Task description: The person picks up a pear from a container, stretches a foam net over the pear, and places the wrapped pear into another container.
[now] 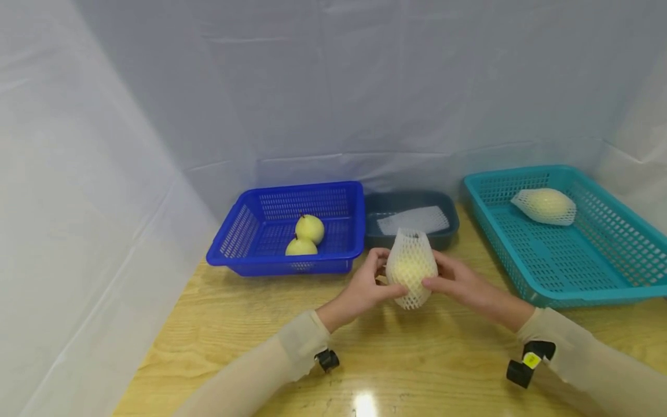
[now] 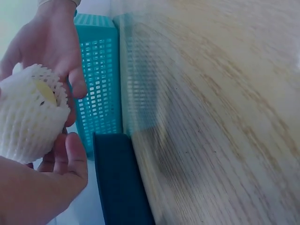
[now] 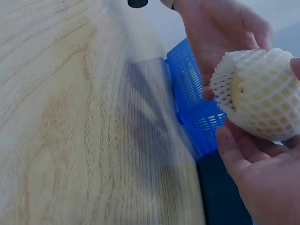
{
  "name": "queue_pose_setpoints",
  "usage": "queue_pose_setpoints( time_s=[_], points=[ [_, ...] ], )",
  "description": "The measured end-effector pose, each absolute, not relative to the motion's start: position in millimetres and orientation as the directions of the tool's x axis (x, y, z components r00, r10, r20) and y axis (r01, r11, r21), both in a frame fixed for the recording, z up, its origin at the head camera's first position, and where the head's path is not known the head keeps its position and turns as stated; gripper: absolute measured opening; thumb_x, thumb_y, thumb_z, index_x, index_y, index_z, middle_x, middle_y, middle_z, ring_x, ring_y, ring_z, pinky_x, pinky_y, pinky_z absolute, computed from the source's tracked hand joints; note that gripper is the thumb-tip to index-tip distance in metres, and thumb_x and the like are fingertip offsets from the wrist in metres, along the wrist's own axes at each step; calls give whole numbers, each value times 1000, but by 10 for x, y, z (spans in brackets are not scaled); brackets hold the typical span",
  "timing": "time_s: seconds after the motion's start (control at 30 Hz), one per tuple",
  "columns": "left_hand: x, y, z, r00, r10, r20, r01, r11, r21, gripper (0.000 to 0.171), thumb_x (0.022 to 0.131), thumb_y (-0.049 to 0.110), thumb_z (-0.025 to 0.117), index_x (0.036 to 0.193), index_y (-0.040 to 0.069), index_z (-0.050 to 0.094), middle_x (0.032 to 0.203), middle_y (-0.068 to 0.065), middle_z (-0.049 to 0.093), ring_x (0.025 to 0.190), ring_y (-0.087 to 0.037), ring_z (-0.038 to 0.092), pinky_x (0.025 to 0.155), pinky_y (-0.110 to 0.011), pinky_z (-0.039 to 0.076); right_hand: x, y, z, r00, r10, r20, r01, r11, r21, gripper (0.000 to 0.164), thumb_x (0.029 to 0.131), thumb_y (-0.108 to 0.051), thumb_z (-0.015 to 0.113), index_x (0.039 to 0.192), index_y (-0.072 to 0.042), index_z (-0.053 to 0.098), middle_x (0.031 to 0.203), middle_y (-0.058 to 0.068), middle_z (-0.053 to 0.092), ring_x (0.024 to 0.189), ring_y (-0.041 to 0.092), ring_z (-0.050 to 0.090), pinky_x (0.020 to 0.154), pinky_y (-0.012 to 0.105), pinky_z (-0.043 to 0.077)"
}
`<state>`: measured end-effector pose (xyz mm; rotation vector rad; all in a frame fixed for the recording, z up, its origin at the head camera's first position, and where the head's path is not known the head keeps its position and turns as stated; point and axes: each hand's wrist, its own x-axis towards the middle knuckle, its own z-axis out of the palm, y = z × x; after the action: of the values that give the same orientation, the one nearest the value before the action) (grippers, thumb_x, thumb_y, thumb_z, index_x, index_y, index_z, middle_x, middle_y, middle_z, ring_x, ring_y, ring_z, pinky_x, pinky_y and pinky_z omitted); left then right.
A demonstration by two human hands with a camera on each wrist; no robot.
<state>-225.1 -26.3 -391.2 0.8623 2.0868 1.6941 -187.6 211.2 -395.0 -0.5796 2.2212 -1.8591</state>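
A pear (image 1: 410, 272) in a white foam net sleeve (image 1: 411, 243) is held upright above the table, between both hands. My left hand (image 1: 367, 284) grips it from the left, thumb across the front. On the other side my right hand (image 1: 464, 284) grips it, its thumb on the lower front and fingers behind. The sleeve covers nearly the whole fruit and narrows at the top in the head view. In both wrist views the sleeve's open end shows a bare patch of yellow pear (image 2: 45, 91) with a dark spot.
Two bare pears (image 1: 310, 229) lie in the blue basket (image 1: 292, 266) at the left. A dark teal tray (image 1: 443, 237) behind the hands holds flat white foam netting (image 1: 414, 220). One sleeved pear (image 1: 547, 206) lies in the turquoise basket (image 1: 537, 249) at the right.
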Motion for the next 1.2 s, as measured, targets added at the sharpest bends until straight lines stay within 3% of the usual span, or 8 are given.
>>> queue_pose_setpoints(
  time_s=[0.3,0.47,0.7,0.83,1.03,1.2],
  points=[
    [-2144,-212,-3836,-822,558,117,325,289,901,70,89,29,76,148,10,42,130,-8,47,105,-21,59,83,-26,55,-1844,2104,-3937,-943,-313,111,-181,203,-962,69,102,-17,59,158,1,22,152,30,38,136,47,43,99,31,49],
    [-2077,-174,-3821,-841,522,142,374,371,850,84,84,35,81,152,18,35,130,-3,43,104,-16,55,80,-23,55,-1832,2070,-3937,-958,-263,118,-183,240,-953,67,101,-18,61,156,0,27,147,29,44,130,43,50,94,30,53],
    [-2030,-82,-3819,-871,466,154,374,428,823,95,77,52,83,152,18,34,134,1,42,110,-12,52,92,-31,52,-1813,1985,-3925,-961,-241,133,-196,261,-945,66,98,-17,65,153,1,32,143,29,48,125,43,54,89,29,55],
    [-2045,-72,-3842,-884,437,166,361,413,836,92,78,46,83,150,12,36,130,-2,44,109,-15,53,94,-33,51,-1780,1967,-3908,-955,-269,123,-187,228,-956,66,99,-17,64,154,1,31,145,30,44,127,39,54,90,29,55],
    [-2107,-108,-3880,-872,458,175,325,273,906,85,79,32,83,147,8,37,131,-7,44,113,-19,53,93,-32,53,-1777,2015,-3899,-949,-298,106,-163,175,-971,55,108,-26,46,156,-2,30,144,27,46,109,12,62,86,33,56],
    [-2116,-159,-3879,-860,486,154,256,151,955,81,82,23,81,147,9,36,136,-9,43,116,-22,55,89,-34,57,-1786,2052,-3893,-947,-308,96,-150,156,-976,54,109,-33,43,155,-5,34,147,21,45,110,10,61,90,36,55]
  ],
)
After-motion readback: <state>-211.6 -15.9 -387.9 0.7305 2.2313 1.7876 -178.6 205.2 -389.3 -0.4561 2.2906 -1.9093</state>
